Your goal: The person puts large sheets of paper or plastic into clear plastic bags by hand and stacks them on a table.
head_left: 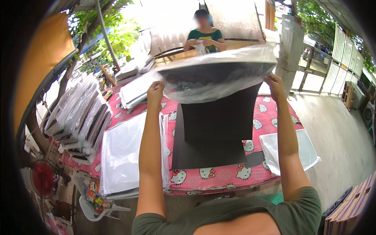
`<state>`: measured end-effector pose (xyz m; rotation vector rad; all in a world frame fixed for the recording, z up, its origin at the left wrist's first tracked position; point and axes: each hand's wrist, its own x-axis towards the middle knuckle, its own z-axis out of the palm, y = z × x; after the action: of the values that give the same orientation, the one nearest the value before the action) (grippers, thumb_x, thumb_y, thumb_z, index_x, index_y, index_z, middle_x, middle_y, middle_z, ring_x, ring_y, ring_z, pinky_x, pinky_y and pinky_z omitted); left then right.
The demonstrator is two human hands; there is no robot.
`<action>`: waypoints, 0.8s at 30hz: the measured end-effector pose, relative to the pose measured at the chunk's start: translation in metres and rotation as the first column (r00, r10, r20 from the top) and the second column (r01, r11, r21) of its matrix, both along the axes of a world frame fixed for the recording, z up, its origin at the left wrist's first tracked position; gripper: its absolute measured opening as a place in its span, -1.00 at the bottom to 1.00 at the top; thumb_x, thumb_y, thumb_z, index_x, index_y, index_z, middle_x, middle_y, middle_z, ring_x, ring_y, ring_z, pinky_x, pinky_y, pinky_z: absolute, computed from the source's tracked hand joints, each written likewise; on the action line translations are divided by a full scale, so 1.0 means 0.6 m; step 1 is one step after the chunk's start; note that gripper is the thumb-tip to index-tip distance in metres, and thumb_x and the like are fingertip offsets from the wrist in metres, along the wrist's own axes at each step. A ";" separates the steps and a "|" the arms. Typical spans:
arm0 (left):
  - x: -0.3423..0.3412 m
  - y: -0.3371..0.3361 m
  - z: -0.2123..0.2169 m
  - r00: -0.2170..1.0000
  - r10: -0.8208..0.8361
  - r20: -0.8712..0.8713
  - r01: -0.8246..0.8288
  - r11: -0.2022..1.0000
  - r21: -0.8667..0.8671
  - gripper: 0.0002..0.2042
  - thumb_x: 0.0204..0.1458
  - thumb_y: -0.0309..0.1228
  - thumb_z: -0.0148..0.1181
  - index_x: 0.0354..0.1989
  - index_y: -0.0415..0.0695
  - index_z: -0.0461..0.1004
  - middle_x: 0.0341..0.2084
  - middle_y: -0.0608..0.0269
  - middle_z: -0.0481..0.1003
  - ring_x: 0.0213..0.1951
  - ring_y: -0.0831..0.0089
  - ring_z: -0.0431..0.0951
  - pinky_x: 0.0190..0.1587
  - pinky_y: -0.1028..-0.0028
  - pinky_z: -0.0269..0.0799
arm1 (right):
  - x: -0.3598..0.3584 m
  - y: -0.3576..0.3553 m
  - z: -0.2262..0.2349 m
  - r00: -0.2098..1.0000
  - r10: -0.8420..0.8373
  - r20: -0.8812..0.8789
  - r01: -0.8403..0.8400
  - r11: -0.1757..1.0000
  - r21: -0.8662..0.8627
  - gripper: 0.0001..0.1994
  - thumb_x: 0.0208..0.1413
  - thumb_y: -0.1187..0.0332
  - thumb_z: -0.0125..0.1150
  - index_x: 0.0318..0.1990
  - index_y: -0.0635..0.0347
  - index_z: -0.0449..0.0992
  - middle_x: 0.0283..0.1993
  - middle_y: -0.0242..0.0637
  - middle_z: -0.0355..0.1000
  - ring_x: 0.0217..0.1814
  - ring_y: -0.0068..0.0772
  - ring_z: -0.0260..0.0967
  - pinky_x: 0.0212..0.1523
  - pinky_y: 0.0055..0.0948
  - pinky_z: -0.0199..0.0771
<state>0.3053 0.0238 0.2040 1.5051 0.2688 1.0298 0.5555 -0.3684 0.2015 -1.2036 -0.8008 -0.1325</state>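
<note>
A clear plastic bag is stretched out in front of me above the table, with a dark panel showing through it. My left hand pinches its left edge, fingers closed. At the right edge, my right hand is closed on the bag too. Below hangs or stands a black board, its top hidden behind the plastic; I cannot tell whether it is partly inside. Another black sheet lies flat on the pink patterned tablecloth.
Flat clear bags are piled on the left, and more plastic sleeves lie on the right. Wrapped boards are stacked at the far left. A person sits across the table. A red fan stands lower left.
</note>
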 end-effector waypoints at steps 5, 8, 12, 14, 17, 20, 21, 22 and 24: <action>0.021 -0.017 0.073 0.979 0.069 0.189 -0.056 0.996 -0.074 -0.79 0.02 -0.33 0.01 -0.23 -0.19 0.29 -0.50 0.36 0.33 -0.48 0.66 0.28 -0.47 0.62 0.22 | -0.034 0.037 0.089 0.995 -0.101 -0.010 0.102 0.982 0.159 -0.81 -0.09 0.43 0.14 -0.33 0.37 0.42 -0.40 -0.35 0.37 -0.41 -0.63 0.23 -0.39 -0.62 0.20; 0.012 -0.088 0.148 0.931 0.102 0.350 -0.091 0.995 -0.045 -0.67 0.04 -0.27 0.02 -0.12 -0.22 0.20 -0.48 0.32 0.32 -0.44 0.64 0.28 -0.42 0.60 0.23 | -0.030 0.035 0.115 0.999 -0.001 -0.049 0.015 0.955 0.295 -0.79 -0.08 0.44 0.14 -0.28 0.38 0.40 -0.38 -0.33 0.38 -0.37 -0.61 0.25 -0.35 -0.62 0.23; -0.027 -0.047 0.107 0.985 0.091 0.147 -0.124 0.966 0.228 -0.54 -0.07 -0.39 0.16 0.00 -0.31 0.20 -0.42 0.23 0.45 -0.43 0.60 0.38 -0.33 0.61 0.28 | -0.054 0.008 0.033 0.993 -0.113 -0.038 0.114 0.993 0.013 -0.75 -0.09 0.46 0.15 -0.22 0.36 0.39 -0.34 -0.32 0.39 -0.32 -0.56 0.30 -0.28 -0.56 0.28; -0.045 -0.027 0.054 0.993 0.112 0.048 -0.119 0.975 0.186 -0.58 -0.08 -0.41 0.17 -0.05 -0.33 0.27 -0.42 0.25 0.46 -0.43 0.63 0.38 -0.33 0.62 0.28 | -0.061 -0.001 -0.046 0.991 -0.087 -0.106 0.076 0.992 -0.104 -0.75 -0.10 0.47 0.14 -0.20 0.35 0.40 -0.35 -0.33 0.39 -0.34 -0.56 0.30 -0.27 -0.55 0.29; -0.042 0.008 -0.017 0.995 -0.034 0.091 0.029 0.998 0.058 -0.73 -0.06 -0.45 0.15 -0.19 -0.32 0.38 -0.45 0.32 0.44 -0.44 0.66 0.36 -0.35 0.66 0.26 | -0.040 0.011 -0.111 0.993 0.001 -0.114 -0.017 0.990 -0.140 -0.76 -0.10 0.48 0.14 -0.21 0.32 0.42 -0.37 -0.35 0.40 -0.35 -0.57 0.30 -0.25 -0.55 0.29; -0.035 -0.023 -0.005 0.981 -0.092 0.170 0.096 0.995 -0.019 -0.82 -0.05 -0.45 0.14 -0.30 -0.27 0.40 -0.46 0.34 0.43 -0.43 0.65 0.36 -0.35 0.65 0.26 | -0.065 0.026 -0.063 0.998 0.016 -0.064 -0.021 0.998 -0.067 -0.76 -0.09 0.49 0.12 -0.20 0.30 0.42 -0.37 -0.35 0.40 -0.34 -0.57 0.31 -0.25 -0.55 0.30; -0.047 -0.041 0.018 0.962 -0.113 0.249 0.117 0.993 -0.003 -0.81 -0.05 -0.45 0.13 -0.29 -0.28 0.39 -0.45 0.33 0.43 -0.42 0.65 0.36 -0.34 0.66 0.25 | -0.076 0.029 -0.035 0.998 0.016 -0.053 -0.018 0.999 -0.038 -0.75 -0.08 0.49 0.11 -0.19 0.31 0.41 -0.35 -0.35 0.40 -0.34 -0.57 0.31 -0.25 -0.56 0.30; -0.058 -0.048 0.030 0.940 -0.129 0.317 0.133 0.991 0.009 -0.80 -0.04 -0.44 0.13 -0.28 -0.29 0.38 -0.43 0.32 0.42 -0.41 0.65 0.35 -0.34 0.66 0.25 | -0.097 0.033 -0.013 1.000 0.001 -0.030 -0.003 0.999 -0.044 -0.71 -0.09 0.47 0.12 -0.15 0.32 0.38 -0.33 -0.34 0.40 -0.33 -0.57 0.31 -0.25 -0.55 0.30; -0.074 -0.029 -0.001 0.920 -0.118 0.373 0.150 0.987 -0.058 -0.76 -0.04 -0.44 0.12 -0.21 -0.29 0.34 -0.36 0.29 0.42 -0.37 0.65 0.36 -0.34 0.67 0.25 | -0.110 0.037 -0.028 0.998 -0.035 -0.060 0.031 0.997 -0.076 -0.55 -0.11 0.41 0.17 -0.01 0.32 0.26 -0.28 -0.28 0.38 -0.29 -0.54 0.29 -0.24 -0.55 0.28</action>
<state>0.2610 0.0067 0.2031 1.2059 -0.0563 1.1509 0.4895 -0.3460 0.1847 -1.2866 -0.7382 -0.0929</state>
